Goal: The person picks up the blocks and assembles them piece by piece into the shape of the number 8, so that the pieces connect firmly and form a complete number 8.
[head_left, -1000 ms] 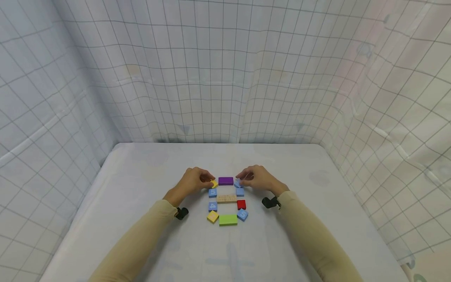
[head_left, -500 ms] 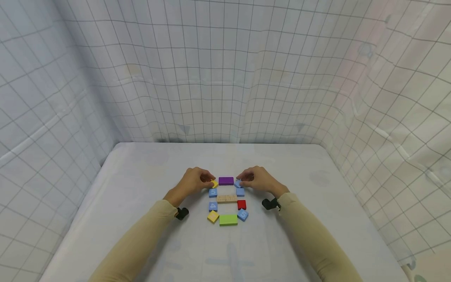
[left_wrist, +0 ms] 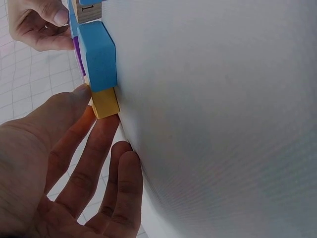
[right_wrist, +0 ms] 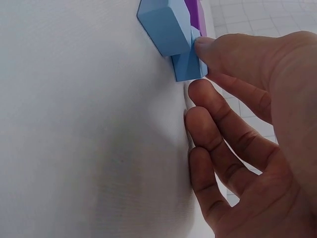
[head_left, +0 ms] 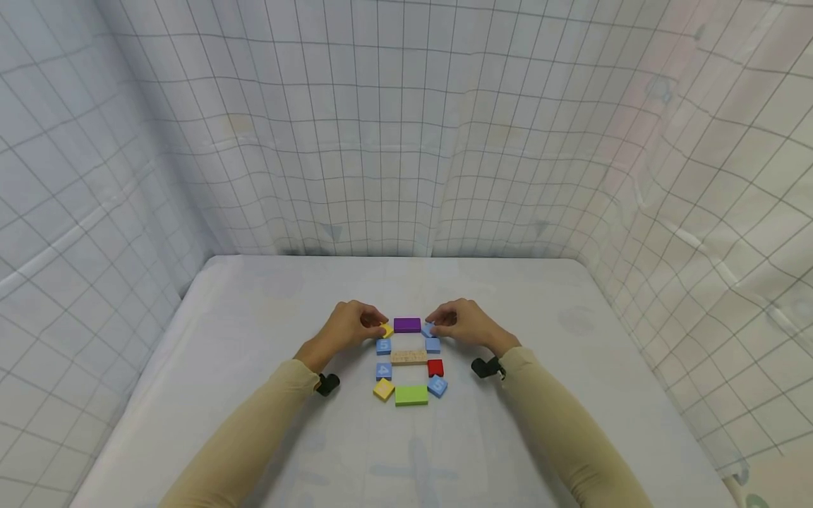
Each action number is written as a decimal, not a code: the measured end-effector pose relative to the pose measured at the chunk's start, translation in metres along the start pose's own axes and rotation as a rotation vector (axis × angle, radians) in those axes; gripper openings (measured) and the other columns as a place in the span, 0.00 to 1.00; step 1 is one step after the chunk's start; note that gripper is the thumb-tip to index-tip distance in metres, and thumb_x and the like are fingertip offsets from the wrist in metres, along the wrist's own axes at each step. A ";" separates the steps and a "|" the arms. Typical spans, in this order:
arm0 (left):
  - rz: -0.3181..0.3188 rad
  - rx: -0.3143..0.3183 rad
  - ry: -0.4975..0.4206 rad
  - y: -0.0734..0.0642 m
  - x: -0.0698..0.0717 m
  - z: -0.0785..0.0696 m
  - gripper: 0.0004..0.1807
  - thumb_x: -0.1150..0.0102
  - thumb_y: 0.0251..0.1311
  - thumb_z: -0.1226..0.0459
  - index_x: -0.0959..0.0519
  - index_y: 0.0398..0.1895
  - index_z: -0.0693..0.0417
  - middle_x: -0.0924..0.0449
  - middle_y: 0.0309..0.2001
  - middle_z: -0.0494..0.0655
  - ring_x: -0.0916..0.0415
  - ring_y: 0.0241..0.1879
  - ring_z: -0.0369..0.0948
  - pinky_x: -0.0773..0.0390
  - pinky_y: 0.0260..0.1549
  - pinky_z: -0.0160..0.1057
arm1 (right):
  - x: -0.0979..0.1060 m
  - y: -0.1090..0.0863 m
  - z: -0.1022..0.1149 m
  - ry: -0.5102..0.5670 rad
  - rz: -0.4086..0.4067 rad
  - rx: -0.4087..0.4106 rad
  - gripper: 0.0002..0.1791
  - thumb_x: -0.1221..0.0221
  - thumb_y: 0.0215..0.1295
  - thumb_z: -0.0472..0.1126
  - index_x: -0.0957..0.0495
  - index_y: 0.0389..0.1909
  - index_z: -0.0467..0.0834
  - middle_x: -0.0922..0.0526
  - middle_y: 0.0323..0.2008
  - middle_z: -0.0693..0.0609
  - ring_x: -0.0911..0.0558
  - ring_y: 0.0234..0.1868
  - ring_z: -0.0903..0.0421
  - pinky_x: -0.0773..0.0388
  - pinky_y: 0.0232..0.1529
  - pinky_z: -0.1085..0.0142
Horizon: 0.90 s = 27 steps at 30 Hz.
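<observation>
My left hand [head_left: 352,324] pinches a yellow block [left_wrist: 105,103] at the upper left corner of a block layout on the table. Opposite it, my right hand [head_left: 466,323] pinches a light blue block [right_wrist: 187,65], partly covered by thumb and fingers. Between the two hands lies a purple block [head_left: 407,325]. Below the yellow block sit blue blocks marked 5 [head_left: 384,346] and 4 [head_left: 384,371]. On the right side are a blue block [head_left: 432,346] and a red block [head_left: 435,368]. A wooden bar [head_left: 408,358] with faint markings crosses the middle.
A green block [head_left: 411,396] forms the near side, flanked by a turned yellow block [head_left: 384,389] and a turned blue block [head_left: 437,386]. The white-covered table [head_left: 286,437] extends around them, and a gridded curtain [head_left: 406,141] encloses its back and sides.
</observation>
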<state>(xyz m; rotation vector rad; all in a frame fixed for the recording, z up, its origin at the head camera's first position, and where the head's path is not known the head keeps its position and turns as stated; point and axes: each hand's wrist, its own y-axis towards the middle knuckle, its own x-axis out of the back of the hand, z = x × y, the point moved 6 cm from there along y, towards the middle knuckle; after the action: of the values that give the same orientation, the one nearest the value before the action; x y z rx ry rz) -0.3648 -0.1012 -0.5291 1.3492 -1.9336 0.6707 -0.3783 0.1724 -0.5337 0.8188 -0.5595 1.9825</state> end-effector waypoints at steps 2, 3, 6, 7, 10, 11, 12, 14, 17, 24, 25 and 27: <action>-0.001 -0.037 -0.002 0.004 -0.003 0.006 0.14 0.19 0.75 0.55 0.04 0.57 0.50 0.06 0.45 0.45 0.16 0.41 0.40 0.15 0.42 0.39 | 0.000 0.000 0.000 0.003 0.001 -0.001 0.14 0.24 0.80 0.46 0.06 0.62 0.50 0.05 0.55 0.54 0.15 0.49 0.57 0.14 0.58 0.62; 0.001 -0.040 -0.002 0.004 -0.003 0.007 0.14 0.19 0.75 0.55 0.04 0.57 0.50 0.05 0.45 0.45 0.16 0.41 0.40 0.15 0.43 0.39 | 0.000 0.000 -0.001 0.003 0.002 -0.002 0.15 0.24 0.80 0.46 0.06 0.62 0.49 0.05 0.55 0.54 0.15 0.49 0.57 0.14 0.58 0.62; -0.008 -0.041 0.010 0.003 -0.002 0.005 0.14 0.19 0.75 0.55 0.04 0.56 0.50 0.05 0.45 0.44 0.16 0.41 0.39 0.15 0.43 0.39 | -0.001 0.000 -0.002 0.002 0.001 0.002 0.15 0.24 0.80 0.46 0.06 0.62 0.49 0.05 0.55 0.54 0.15 0.49 0.57 0.15 0.58 0.63; -0.001 -0.013 0.019 -0.001 0.000 -0.002 0.14 0.19 0.75 0.57 0.04 0.57 0.51 0.05 0.46 0.46 0.15 0.42 0.40 0.14 0.45 0.40 | -0.001 0.000 -0.002 0.002 0.000 0.004 0.15 0.24 0.80 0.46 0.06 0.62 0.49 0.05 0.54 0.54 0.16 0.49 0.56 0.15 0.58 0.63; 0.000 0.019 0.035 -0.006 0.003 -0.010 0.14 0.19 0.75 0.58 0.05 0.58 0.52 0.05 0.48 0.47 0.15 0.44 0.41 0.13 0.47 0.41 | 0.000 0.000 -0.001 0.000 -0.003 0.012 0.15 0.24 0.80 0.46 0.06 0.62 0.49 0.05 0.54 0.54 0.16 0.48 0.56 0.15 0.57 0.63; -0.001 0.020 0.037 -0.007 0.004 -0.010 0.15 0.19 0.75 0.58 0.05 0.58 0.52 0.05 0.48 0.47 0.14 0.44 0.41 0.13 0.47 0.41 | 0.000 -0.001 -0.001 -0.002 -0.004 0.014 0.15 0.24 0.79 0.46 0.06 0.62 0.49 0.05 0.54 0.54 0.16 0.48 0.56 0.15 0.58 0.63; -0.001 0.022 0.038 -0.007 0.004 -0.011 0.15 0.19 0.75 0.58 0.05 0.59 0.52 0.05 0.49 0.47 0.14 0.44 0.41 0.13 0.48 0.41 | 0.000 -0.001 -0.001 -0.003 -0.005 0.016 0.15 0.24 0.79 0.46 0.06 0.61 0.49 0.05 0.54 0.54 0.16 0.48 0.57 0.15 0.58 0.63; -0.001 0.025 0.038 -0.007 0.004 -0.011 0.15 0.19 0.74 0.58 0.05 0.59 0.52 0.05 0.49 0.47 0.14 0.45 0.41 0.13 0.48 0.41 | 0.000 -0.001 0.000 -0.007 -0.006 0.019 0.15 0.24 0.80 0.46 0.06 0.61 0.49 0.05 0.55 0.54 0.15 0.49 0.57 0.14 0.58 0.63; -0.003 0.026 0.038 -0.007 0.004 -0.011 0.16 0.19 0.74 0.58 0.05 0.59 0.53 0.05 0.49 0.47 0.14 0.44 0.41 0.12 0.48 0.42 | 0.000 -0.001 0.000 -0.010 -0.007 0.016 0.15 0.24 0.80 0.46 0.06 0.61 0.50 0.05 0.54 0.55 0.15 0.49 0.57 0.14 0.59 0.63; -0.012 0.031 0.027 -0.006 0.002 -0.010 0.16 0.18 0.74 0.58 0.05 0.59 0.53 0.04 0.48 0.47 0.13 0.44 0.40 0.11 0.50 0.44 | 0.000 -0.002 -0.001 0.005 -0.005 -0.003 0.15 0.23 0.79 0.46 0.06 0.62 0.49 0.05 0.54 0.54 0.16 0.48 0.56 0.15 0.57 0.64; -0.013 0.032 0.027 -0.006 0.002 -0.010 0.16 0.18 0.74 0.58 0.05 0.58 0.53 0.04 0.48 0.47 0.13 0.44 0.41 0.11 0.50 0.44 | 0.000 -0.001 -0.001 0.007 -0.005 -0.003 0.15 0.23 0.79 0.46 0.06 0.62 0.49 0.05 0.54 0.54 0.16 0.48 0.56 0.15 0.56 0.64; -0.013 0.035 0.029 -0.005 0.001 -0.008 0.16 0.18 0.74 0.58 0.05 0.58 0.53 0.04 0.48 0.47 0.13 0.44 0.40 0.10 0.51 0.44 | 0.000 -0.002 -0.001 0.006 -0.005 -0.003 0.15 0.23 0.79 0.46 0.06 0.61 0.49 0.05 0.54 0.54 0.16 0.47 0.57 0.16 0.56 0.65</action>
<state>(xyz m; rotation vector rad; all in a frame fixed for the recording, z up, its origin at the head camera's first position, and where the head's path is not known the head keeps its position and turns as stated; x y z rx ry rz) -0.3584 -0.0974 -0.5227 1.3653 -1.8966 0.7169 -0.3771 0.1736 -0.5345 0.8114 -0.5568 1.9781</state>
